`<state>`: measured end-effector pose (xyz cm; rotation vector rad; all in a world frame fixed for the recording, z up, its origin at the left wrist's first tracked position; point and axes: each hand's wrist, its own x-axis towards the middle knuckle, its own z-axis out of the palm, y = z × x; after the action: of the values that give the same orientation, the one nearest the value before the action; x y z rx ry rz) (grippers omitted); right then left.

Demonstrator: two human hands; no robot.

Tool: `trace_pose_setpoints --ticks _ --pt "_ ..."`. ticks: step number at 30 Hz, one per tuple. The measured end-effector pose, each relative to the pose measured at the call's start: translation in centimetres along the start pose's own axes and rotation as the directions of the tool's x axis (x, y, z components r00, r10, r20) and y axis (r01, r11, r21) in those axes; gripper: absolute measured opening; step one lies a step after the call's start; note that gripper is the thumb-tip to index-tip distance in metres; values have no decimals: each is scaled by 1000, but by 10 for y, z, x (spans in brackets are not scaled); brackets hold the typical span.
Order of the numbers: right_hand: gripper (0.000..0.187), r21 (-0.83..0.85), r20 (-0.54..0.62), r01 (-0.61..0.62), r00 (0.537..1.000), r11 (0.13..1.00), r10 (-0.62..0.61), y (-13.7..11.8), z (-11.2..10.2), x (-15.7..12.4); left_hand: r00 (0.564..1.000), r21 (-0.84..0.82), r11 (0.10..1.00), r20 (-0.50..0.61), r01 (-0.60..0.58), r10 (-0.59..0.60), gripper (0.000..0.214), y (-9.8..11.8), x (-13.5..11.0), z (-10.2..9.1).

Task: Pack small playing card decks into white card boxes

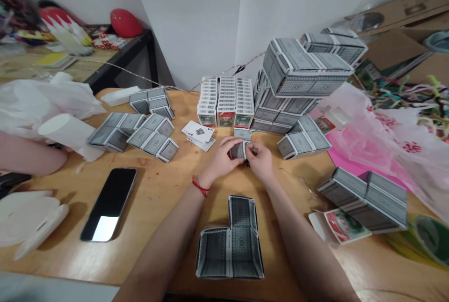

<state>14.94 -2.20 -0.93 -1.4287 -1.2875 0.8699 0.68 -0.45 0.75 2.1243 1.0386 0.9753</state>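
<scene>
My left hand (224,158) is wrapped around a small piece built of grey-backed playing cards (238,151), near the middle of the wooden table. From the other side, my right hand (260,159) pinches the same piece at its right edge, and its fingertips partly hide what they grip. Just behind them lies another grey-backed card (242,134). Between my forearms stands an L-shaped block of folded playing cards (242,236). Left of my hands are loose playing cards (198,133), face up, an ace of spades on top.
Stacked card boxes (226,100) stand by the wall, beside a tall pile of card blocks (298,77). More card blocks (154,137) sit at left. A phone (109,204), a paper roll (70,136), a pink plastic bag (372,133) and yellow-green tape (421,239) lie around the table.
</scene>
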Motion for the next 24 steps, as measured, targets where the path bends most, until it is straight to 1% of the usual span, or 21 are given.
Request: trace_pose_setpoints --ticks 3,7,9,12,16,19,21,24 --pt "18 42 2 -13 1000 999 13 0 0 -1 999 14 1000 -25 22 -21 51 -3 1 1" --pt "25 81 83 -78 994 994 71 -2 2 -5 990 41 998 -133 55 -49 49 -7 2 3" --pt "27 81 105 -69 993 994 61 -3 3 -6 985 53 997 -166 55 -46 47 -8 2 4" --pt "29 70 102 -51 994 996 44 -2 5 -7 986 75 996 -162 44 -32 45 -7 2 5" --pt "29 106 126 -84 989 991 71 1 7 -6 991 93 995 -132 42 -29 45 -4 0 4" --pt "27 117 141 -102 986 988 85 3 6 -5 996 74 997 -87 17 -11 51 0 -1 1" --pt "26 123 132 -94 988 988 78 3 6 -4 997 43 999 -73 -2 6 53 1 -1 0" --pt "26 175 142 -76 989 982 51 1 6 -4 993 -13 1000 -114 8 -9 40 -1 0 0"
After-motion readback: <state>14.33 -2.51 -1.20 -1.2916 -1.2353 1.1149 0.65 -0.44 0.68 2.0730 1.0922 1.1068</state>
